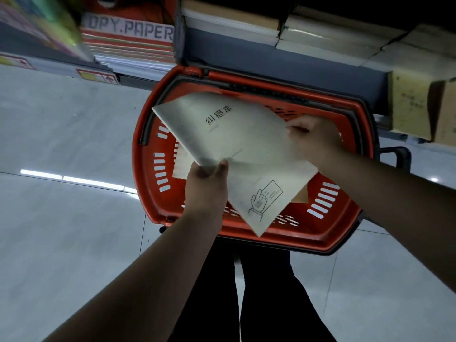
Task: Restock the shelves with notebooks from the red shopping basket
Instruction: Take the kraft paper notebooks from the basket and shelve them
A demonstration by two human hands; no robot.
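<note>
we hold the pale notebooks [237, 149] above the red basket [271, 233]: our left hand [207, 186] pinches their near edge, our right hand [313, 139] grips the far corner. paper stacks [128, 45] and cardboard boxes [419, 107] lie on the shelves behind the basket.

Left hand [206, 183] and right hand [312, 138] each pinch a pale notebook [232, 134] above the red shopping basket [148, 188]
</note>
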